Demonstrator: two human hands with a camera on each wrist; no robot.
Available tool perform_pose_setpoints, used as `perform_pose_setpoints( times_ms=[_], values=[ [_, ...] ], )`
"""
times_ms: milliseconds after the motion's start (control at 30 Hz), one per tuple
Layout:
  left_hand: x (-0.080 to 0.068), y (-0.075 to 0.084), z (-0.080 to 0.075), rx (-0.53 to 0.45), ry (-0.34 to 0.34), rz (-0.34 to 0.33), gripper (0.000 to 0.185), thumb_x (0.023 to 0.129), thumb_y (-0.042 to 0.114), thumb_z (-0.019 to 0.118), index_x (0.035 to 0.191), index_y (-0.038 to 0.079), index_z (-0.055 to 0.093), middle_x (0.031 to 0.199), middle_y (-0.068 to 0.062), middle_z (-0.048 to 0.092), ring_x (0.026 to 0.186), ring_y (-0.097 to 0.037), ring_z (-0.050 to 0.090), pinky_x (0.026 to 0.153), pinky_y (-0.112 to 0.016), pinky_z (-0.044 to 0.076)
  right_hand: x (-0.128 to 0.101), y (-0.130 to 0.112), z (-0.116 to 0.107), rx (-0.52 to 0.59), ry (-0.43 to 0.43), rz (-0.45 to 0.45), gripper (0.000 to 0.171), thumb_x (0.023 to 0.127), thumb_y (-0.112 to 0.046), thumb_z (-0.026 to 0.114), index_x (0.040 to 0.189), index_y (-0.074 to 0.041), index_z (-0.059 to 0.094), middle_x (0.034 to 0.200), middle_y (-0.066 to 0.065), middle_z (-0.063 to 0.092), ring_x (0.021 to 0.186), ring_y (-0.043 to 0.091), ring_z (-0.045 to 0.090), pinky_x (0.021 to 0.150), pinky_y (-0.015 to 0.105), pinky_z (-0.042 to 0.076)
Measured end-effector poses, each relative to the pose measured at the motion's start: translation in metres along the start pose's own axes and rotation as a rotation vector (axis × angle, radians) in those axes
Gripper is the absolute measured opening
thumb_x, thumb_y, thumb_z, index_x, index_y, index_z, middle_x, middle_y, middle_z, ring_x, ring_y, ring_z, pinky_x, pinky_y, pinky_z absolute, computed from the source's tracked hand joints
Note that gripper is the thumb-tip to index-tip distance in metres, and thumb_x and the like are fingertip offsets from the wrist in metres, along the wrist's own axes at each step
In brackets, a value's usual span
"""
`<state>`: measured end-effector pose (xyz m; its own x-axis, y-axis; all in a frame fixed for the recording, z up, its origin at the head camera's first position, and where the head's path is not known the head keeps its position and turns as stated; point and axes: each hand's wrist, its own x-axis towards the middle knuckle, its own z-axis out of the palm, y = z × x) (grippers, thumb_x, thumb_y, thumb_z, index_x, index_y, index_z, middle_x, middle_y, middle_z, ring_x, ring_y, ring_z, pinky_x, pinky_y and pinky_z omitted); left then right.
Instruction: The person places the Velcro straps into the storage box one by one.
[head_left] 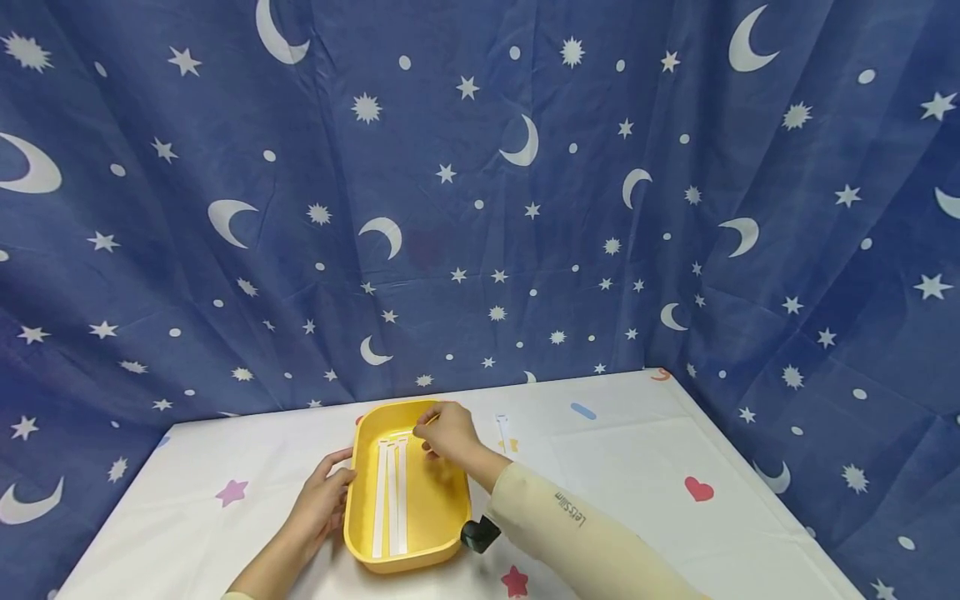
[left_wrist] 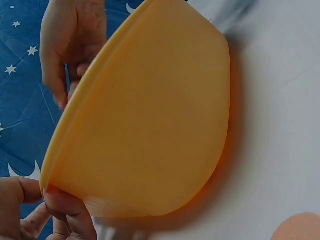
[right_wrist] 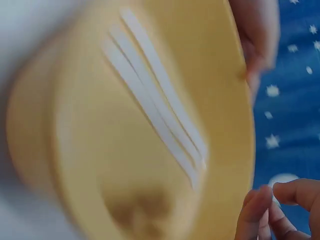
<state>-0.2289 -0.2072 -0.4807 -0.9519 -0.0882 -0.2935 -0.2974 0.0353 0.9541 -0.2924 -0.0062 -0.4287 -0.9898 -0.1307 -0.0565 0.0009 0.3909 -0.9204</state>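
A yellow plastic tray (head_left: 435,517) with rounded corners sits in front of me, three flat white strips (head_left: 391,500) lying lengthwise side by side inside it. My left hand (head_left: 318,500) holds the tray's left edge; in the left wrist view its thumb and fingers (left_wrist: 70,210) pinch the rim. Over the tray's far right part hovers my right hand (head_left: 448,435), fingers loosely curled. The right wrist view shows its thumb and index fingertips (right_wrist: 257,205) close together with nothing visible between them. There, the strips (right_wrist: 155,95) look slightly blurred.
Another pale strip (head_left: 502,432) lies on the white patterned tablecloth (head_left: 615,467), right of the tray beyond my right forearm. A black device (head_left: 478,533) is at my right wrist by the tray's near right corner. A blue moon-and-star curtain (head_left: 450,208) hangs behind the table.
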Motion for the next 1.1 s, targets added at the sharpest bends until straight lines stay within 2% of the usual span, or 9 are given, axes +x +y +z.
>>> perform_pose_setpoints(
  times_ms=[200, 333, 467, 700, 800, 933, 1100],
  values=[
    [0.000, 0.000, -0.001, 0.002, 0.000, 0.004, 0.051, 0.098, 0.015, 0.044, 0.147, 0.011, 0.034, 0.090, -0.007, 0.064, 0.071, -0.013, 0.061, 0.059, -0.027, 0.054, 0.014, 0.000, -0.046, -0.164, 0.085, -0.008, 0.009, 0.086, -0.010, 0.071, 0.090, -0.003, 0.068, 0.077, 0.010, 0.068, 0.062, 0.018, 0.063, 0.055, 0.025, 0.056],
    [0.001, 0.000, -0.001, 0.005, 0.003, 0.000, 0.051, 0.097, 0.015, 0.045, 0.147, 0.012, 0.035, 0.089, -0.007, 0.064, 0.070, -0.013, 0.061, 0.058, -0.027, 0.053, 0.019, 0.016, -0.071, -0.232, 0.138, 0.029, 0.011, 0.085, -0.012, 0.071, 0.093, -0.004, 0.069, 0.074, 0.007, 0.068, 0.057, 0.014, 0.059, 0.055, 0.024, 0.054],
    [0.001, -0.001, -0.002, 0.011, -0.001, 0.001, 0.052, 0.097, 0.016, 0.046, 0.148, 0.011, 0.033, 0.091, -0.008, 0.064, 0.070, -0.013, 0.061, 0.058, -0.027, 0.054, 0.020, 0.039, -0.086, -0.261, 0.180, 0.081, 0.013, 0.083, -0.011, 0.071, 0.093, -0.003, 0.069, 0.072, 0.006, 0.066, 0.057, 0.014, 0.060, 0.053, 0.022, 0.051],
    [0.001, -0.001, -0.001, 0.023, 0.010, -0.013, 0.051, 0.097, 0.016, 0.045, 0.147, 0.013, 0.036, 0.094, -0.008, 0.064, 0.071, -0.013, 0.060, 0.059, -0.027, 0.054, 0.016, 0.073, -0.096, -0.221, 0.182, 0.114, 0.014, 0.079, -0.006, 0.073, 0.091, 0.000, 0.069, 0.073, 0.015, 0.070, 0.052, 0.013, 0.058, 0.048, 0.019, 0.045],
    [0.001, -0.001, -0.001, 0.017, 0.002, -0.007, 0.052, 0.097, 0.016, 0.045, 0.147, 0.012, 0.034, 0.092, -0.008, 0.065, 0.070, -0.012, 0.061, 0.057, -0.027, 0.053, 0.014, 0.083, -0.096, -0.227, 0.173, 0.097, 0.016, 0.077, -0.006, 0.075, 0.091, 0.002, 0.070, 0.068, 0.013, 0.069, 0.052, 0.014, 0.060, 0.048, 0.019, 0.045],
    [0.003, -0.002, -0.001, 0.007, -0.006, -0.001, 0.053, 0.097, 0.016, 0.046, 0.149, 0.011, 0.032, 0.090, -0.006, 0.065, 0.070, -0.013, 0.061, 0.058, -0.028, 0.054, 0.012, 0.093, -0.093, -0.266, 0.172, 0.096, 0.017, 0.075, -0.007, 0.079, 0.087, 0.000, 0.070, 0.060, 0.004, 0.064, 0.052, 0.010, 0.055, 0.049, 0.019, 0.043],
    [0.002, -0.002, -0.001, 0.006, -0.001, -0.001, 0.053, 0.097, 0.017, 0.046, 0.149, 0.010, 0.032, 0.092, -0.008, 0.066, 0.072, -0.014, 0.063, 0.060, -0.030, 0.056, 0.008, 0.100, -0.088, -0.300, 0.179, 0.110, 0.017, 0.072, -0.006, 0.081, 0.084, -0.001, 0.070, 0.064, 0.002, 0.063, 0.055, 0.009, 0.056, 0.051, 0.020, 0.045]
  ],
)
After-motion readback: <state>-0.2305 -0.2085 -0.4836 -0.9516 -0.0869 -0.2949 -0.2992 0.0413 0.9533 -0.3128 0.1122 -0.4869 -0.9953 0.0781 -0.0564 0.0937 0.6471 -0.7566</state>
